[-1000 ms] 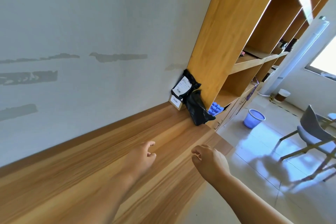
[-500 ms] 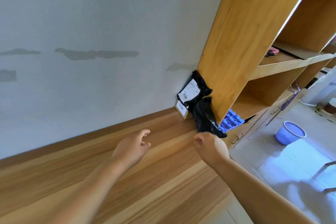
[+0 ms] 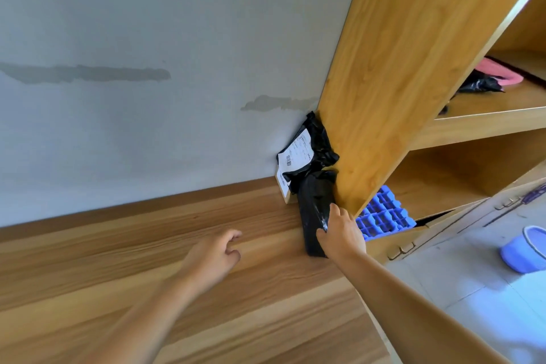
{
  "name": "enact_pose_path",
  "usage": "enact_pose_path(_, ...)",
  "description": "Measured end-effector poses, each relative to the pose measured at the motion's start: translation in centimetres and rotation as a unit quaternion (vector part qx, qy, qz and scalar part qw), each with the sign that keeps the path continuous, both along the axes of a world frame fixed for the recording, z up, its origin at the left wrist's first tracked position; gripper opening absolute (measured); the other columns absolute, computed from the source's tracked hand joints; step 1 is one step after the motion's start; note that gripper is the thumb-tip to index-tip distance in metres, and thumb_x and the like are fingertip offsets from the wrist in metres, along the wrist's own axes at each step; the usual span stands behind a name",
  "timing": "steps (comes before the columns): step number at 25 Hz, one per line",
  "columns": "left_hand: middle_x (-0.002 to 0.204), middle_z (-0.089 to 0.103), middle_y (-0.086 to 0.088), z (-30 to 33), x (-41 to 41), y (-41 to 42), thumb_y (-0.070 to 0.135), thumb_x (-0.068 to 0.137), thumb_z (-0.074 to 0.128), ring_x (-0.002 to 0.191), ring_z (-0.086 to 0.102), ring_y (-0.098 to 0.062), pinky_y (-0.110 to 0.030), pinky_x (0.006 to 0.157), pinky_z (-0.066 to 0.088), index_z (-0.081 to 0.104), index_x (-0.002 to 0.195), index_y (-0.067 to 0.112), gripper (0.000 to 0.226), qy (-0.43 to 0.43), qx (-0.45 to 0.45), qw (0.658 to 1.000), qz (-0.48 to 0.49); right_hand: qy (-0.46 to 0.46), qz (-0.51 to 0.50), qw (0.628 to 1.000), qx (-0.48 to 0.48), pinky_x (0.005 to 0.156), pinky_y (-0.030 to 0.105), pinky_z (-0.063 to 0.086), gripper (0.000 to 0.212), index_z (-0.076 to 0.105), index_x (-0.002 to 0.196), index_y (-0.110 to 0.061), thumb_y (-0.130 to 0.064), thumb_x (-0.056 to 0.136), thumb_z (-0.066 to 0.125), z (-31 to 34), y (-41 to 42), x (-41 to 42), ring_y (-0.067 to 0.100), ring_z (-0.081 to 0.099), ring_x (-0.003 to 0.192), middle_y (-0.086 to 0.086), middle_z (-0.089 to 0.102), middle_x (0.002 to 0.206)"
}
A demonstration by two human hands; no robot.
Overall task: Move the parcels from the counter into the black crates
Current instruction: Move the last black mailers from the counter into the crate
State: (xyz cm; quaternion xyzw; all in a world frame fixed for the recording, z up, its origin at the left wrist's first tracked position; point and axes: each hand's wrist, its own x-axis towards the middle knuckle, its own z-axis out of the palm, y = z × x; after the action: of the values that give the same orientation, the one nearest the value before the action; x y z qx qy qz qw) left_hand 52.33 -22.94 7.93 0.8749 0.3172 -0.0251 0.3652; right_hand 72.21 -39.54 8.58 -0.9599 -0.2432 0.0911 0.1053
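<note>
wood counter [image 3: 206,289]: right hand [image 3: 342,233] grip holds black parcel [image 3: 314,204] wedged against shelf panel [image 3: 399,68]; left hand [image 3: 212,254] loose.

Black poly parcel [image 3: 314,210]: glossy, elongated, lying on the worktop [image 3: 177,260] against the shelf side. Second black parcel [image 3: 307,151]: white barcode label, propped upright behind it. Small cardboard parcel [image 3: 282,188]: labelled, leaning at the wall.

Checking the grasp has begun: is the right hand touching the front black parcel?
Touching. The head view shows the right hand with its fingers laid on the front black parcel, no gap visible.
</note>
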Motion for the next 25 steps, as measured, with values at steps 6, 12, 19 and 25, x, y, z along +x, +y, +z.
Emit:
enact_pose_path(6, 0.105, 0.067, 0.009, -3.7, 1.0, -0.2, 0.026, 0.088, 0.060, 0.089, 0.064, -0.008, -0.025, 0.082, 0.050, 0.057, 0.121, 0.036, 0.035, 0.038, -0.060, 0.996, 0.059, 0.030, -0.021, 0.999, -0.028, 0.100, 0.041, 0.042, 0.083, 0.008, 0.150, -0.002, -0.037, 0.092, 0.058, -4.4, 2.0, 4.7, 0.032, 0.038, 0.131, 0.015, 0.037, 0.143)
enact_pose_path(12, 0.120, 0.060, 0.010, -5.4, 1.1, -1.5, 0.028, 0.093, 0.056, 0.095, 0.058, 0.001, -0.022, 0.082, 0.045, 0.053, 0.128, 0.031, 0.036, 0.062, -0.071, 0.995, 0.044, 0.006, -0.049, 0.998, -0.048, 0.088, 0.042, 0.048, 0.092, 0.004, 0.150, -0.004, -0.036, 0.089, 0.064, -6.9, 2.1, 5.3, 0.031, 0.048, 0.123, 0.013, 0.044, 0.137)
enact_pose_path(19, 0.107, 0.062, 0.014, -3.9, 0.4, -1.4, 0.031, 0.090, 0.057, 0.097, 0.060, -0.002, -0.024, 0.085, 0.047, 0.054, 0.129, 0.033, 0.039, 0.045, -0.057, 0.996, 0.049, 0.054, -0.110, 0.992, 0.016, 0.083, 0.044, 0.048, 0.068, 0.028, 0.136, -0.007, -0.026, 0.083, 0.067, -5.9, 1.7, 2.7, 0.035, 0.052, 0.114, 0.012, 0.049, 0.126)
enact_pose_path(25, 0.104, 0.062, 0.018, 0.5, -1.7, -0.4, 0.026, 0.092, 0.057, 0.091, 0.062, -0.002, -0.020, 0.076, 0.049, 0.053, 0.131, 0.029, 0.040, -0.008, -0.019, 0.999, 0.034, 0.148, -0.076, 0.976, 0.140, 0.076, 0.036, 0.047, 0.070, 0.027, 0.138, -0.011, -0.026, 0.083, 0.068, -1.8, 3.1, -2.5, 0.032, 0.057, 0.110, 0.008, 0.050, 0.132)
